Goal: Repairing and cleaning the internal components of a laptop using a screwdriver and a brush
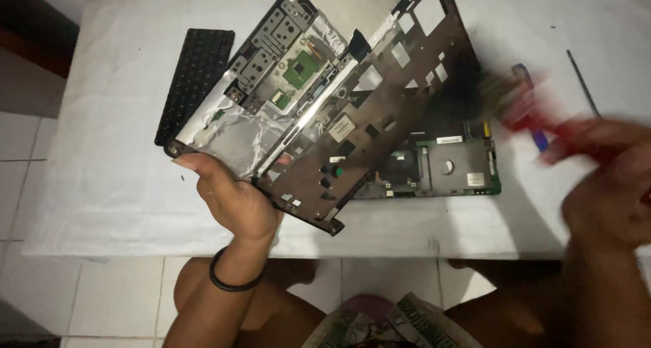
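Observation:
My left hand (230, 195) grips the near edge of a laptop's upper case panel (325, 97), tilted up so its underside faces me, with foil shielding and a small green board showing. Under it lies the laptop base with its green circuit board (451, 168). My right hand (607, 185) is blurred at the right, shut on a brush with a red handle (542, 117) whose dark bristles reach toward the panel's right edge.
A black keyboard (195, 80) lies on the white table (108, 185) left of the panel. A thin dark rod (583, 83) and a blue tool (532, 127) lie at the right. Tiled floor and my knees show below the table's front edge.

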